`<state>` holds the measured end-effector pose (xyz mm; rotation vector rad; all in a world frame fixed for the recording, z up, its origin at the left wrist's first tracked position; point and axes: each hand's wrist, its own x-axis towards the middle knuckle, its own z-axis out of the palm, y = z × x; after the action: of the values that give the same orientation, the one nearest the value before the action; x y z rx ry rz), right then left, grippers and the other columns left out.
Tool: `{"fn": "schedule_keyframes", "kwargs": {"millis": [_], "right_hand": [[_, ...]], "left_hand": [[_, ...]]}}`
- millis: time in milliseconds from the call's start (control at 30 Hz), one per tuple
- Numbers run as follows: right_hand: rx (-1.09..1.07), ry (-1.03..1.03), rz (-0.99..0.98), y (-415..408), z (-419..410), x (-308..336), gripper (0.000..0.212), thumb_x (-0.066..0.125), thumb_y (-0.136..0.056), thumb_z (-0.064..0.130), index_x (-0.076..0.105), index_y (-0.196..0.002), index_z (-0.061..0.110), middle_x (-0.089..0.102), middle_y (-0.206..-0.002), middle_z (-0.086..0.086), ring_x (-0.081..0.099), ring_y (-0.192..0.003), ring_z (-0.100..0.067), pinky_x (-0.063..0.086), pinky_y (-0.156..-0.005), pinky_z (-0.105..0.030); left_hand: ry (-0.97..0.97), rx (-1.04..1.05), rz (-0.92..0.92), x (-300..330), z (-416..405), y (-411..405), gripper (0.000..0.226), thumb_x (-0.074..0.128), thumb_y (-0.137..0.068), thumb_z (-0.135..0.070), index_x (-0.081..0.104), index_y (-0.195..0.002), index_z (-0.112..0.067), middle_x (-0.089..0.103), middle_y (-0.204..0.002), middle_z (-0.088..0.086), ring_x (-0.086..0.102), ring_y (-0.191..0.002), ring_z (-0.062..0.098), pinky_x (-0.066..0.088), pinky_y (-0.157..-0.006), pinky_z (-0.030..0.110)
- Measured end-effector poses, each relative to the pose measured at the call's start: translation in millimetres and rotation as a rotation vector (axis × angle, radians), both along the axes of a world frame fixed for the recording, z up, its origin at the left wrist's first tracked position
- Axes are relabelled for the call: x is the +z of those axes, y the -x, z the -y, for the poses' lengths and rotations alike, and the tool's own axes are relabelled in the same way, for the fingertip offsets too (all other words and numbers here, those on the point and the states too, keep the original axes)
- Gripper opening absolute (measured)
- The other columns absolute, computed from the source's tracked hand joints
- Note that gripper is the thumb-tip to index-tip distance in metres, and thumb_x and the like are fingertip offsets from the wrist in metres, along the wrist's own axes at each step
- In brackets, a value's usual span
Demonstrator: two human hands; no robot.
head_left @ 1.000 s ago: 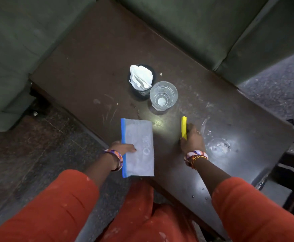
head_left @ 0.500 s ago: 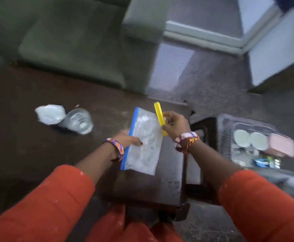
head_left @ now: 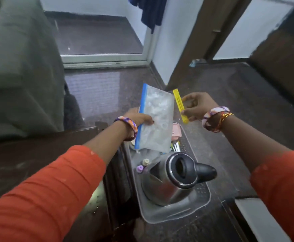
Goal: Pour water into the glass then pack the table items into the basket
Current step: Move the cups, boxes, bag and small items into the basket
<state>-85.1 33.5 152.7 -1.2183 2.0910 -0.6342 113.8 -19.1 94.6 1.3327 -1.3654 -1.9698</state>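
My left hand (head_left: pixel 139 117) pinches a frosted zip bag (head_left: pixel 157 119) with a blue seal strip, held in the air over the clear plastic basket (head_left: pixel 175 214) on the floor. My right hand (head_left: pixel 199 106) grips a yellow clip (head_left: pixel 179 104) just right of the bag, also above the basket. A steel kettle (head_left: pixel 170 179) with a black lid and handle lies in the basket's near end. Small bottles (head_left: pixel 142 165), cutlery (head_left: pixel 175 147) and a pink box (head_left: pixel 175 131) sit further in, partly hidden by the bag. The glass is out of view.
The dark wooden table (head_left: pixel 29 163) fills the lower left, its end right beside the basket. A green sofa (head_left: pixel 20 67) stands at the left. A white wall corner (head_left: pixel 162 49) and a brown door frame (head_left: pixel 200 41) rise beyond the basket.
Both hands lifted the bag and clip off the table and carried them right, over the basket. The view swung right, so the glass and tissue left the frame.
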Motion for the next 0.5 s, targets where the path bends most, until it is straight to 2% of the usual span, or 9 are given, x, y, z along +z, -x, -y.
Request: {"fn": "schedule_keyframes", "kwargs": {"millis": [33, 100, 167, 233, 267, 333, 367, 400, 500], "right_hand": [[-0.011, -0.033, 0.008, 16.8, -8.2, -9.7, 0.035, 0.071, -0.072, -0.004, 0.061, -0.104, 0.008, 0.058, -0.079, -0.014, 0.061, -0.067, -0.029, 0.057, -0.066, -0.044], [0.003, -0.111, 0.005, 42.3, -24.8, -32.1, 0.028, 0.070, -0.072, -0.005, 0.059, -0.094, 0.009, 0.060, -0.076, -0.018, 0.061, -0.061, -0.030, 0.057, -0.062, -0.041], [0.058, -0.216, -0.057, 59.1, -39.1, -58.4, 0.020, 0.068, -0.073, -0.004, 0.060, -0.084, 0.009, 0.063, -0.069, -0.016, 0.060, -0.046, -0.020, 0.055, -0.051, -0.029], [0.137, -0.325, -0.114, 67.6, -48.5, -84.7, 0.015, 0.069, -0.071, -0.001, 0.063, -0.079, 0.010, 0.064, -0.064, -0.011, 0.055, -0.034, -0.006, 0.048, -0.041, -0.018], [0.180, -0.377, -0.137, 69.0, -51.4, -96.4, 0.013, 0.070, -0.071, 0.001, 0.065, -0.077, 0.011, 0.065, -0.064, -0.009, 0.053, -0.033, -0.003, 0.046, -0.041, -0.016], [0.266, -0.470, -0.168, 67.7, -53.6, -116.3, 0.009, 0.071, -0.071, 0.003, 0.069, -0.077, 0.010, 0.063, -0.062, -0.003, 0.052, -0.038, -0.002, 0.047, -0.047, -0.018], [0.306, -0.502, -0.181, 66.2, -53.3, -124.6, 0.009, 0.069, -0.072, 0.003, 0.071, -0.078, 0.009, 0.063, -0.062, -0.001, 0.053, -0.041, -0.003, 0.046, -0.051, -0.021], [0.335, -0.513, -0.193, 64.1, -52.8, -131.7, 0.011, 0.067, -0.072, 0.002, 0.072, -0.081, 0.007, 0.067, -0.066, -0.003, 0.055, -0.047, -0.006, 0.045, -0.055, -0.021], [0.340, -0.499, -0.182, 60.3, -49.4, -144.6, 0.019, 0.063, -0.076, -0.001, 0.074, -0.091, 0.005, 0.073, -0.096, -0.014, 0.063, -0.076, -0.021, 0.044, -0.066, -0.020]], "left_hand": [[-0.001, 0.014, 0.024, -2.5, -1.4, 12.4, 0.021, 0.059, -0.075, 0.011, 0.061, -0.070, -0.010, 0.063, -0.046, -0.003, 0.058, -0.051, 0.015, 0.050, -0.053, 0.021], [-0.038, 0.060, 0.062, -11.8, -1.5, 30.8, 0.017, 0.059, -0.076, 0.010, 0.061, -0.076, -0.007, 0.060, -0.063, 0.006, 0.056, -0.060, 0.021, 0.050, -0.063, 0.028], [-0.105, 0.087, 0.090, -23.5, -0.3, 40.8, 0.015, 0.058, -0.077, 0.009, 0.062, -0.083, -0.005, 0.059, -0.073, 0.010, 0.057, -0.067, 0.025, 0.050, -0.071, 0.035], [-0.123, 0.103, 0.149, -35.2, 3.0, 44.3, 0.011, 0.059, -0.077, 0.007, 0.061, -0.078, -0.005, 0.061, -0.077, 0.013, 0.059, -0.074, 0.030, 0.052, -0.076, 0.039], [-0.114, 0.112, 0.185, -39.9, 5.0, 44.6, 0.011, 0.061, -0.076, 0.005, 0.061, -0.076, -0.006, 0.063, -0.084, 0.017, 0.061, -0.083, 0.033, 0.052, -0.082, 0.043], [-0.092, 0.132, 0.237, -45.9, 8.8, 44.6, 0.011, 0.065, -0.073, 0.003, 0.062, -0.080, -0.005, 0.065, -0.101, 0.022, 0.062, -0.101, 0.039, 0.048, -0.095, 0.052], [-0.087, 0.139, 0.254, -47.4, 10.2, 45.0, 0.012, 0.066, -0.073, 0.003, 0.063, -0.081, -0.006, 0.064, -0.103, 0.023, 0.061, -0.104, 0.041, 0.047, -0.096, 0.054], [-0.087, 0.146, 0.265, -48.9, 11.7, 45.3, 0.012, 0.066, -0.072, 0.003, 0.063, -0.078, -0.007, 0.064, -0.101, 0.023, 0.062, -0.103, 0.041, 0.048, -0.095, 0.055], [-0.132, 0.161, 0.266, -51.5, 13.5, 47.0, 0.013, 0.065, -0.074, 0.005, 0.061, -0.075, -0.008, 0.064, -0.087, 0.018, 0.062, -0.094, 0.037, 0.050, -0.092, 0.052]]}}
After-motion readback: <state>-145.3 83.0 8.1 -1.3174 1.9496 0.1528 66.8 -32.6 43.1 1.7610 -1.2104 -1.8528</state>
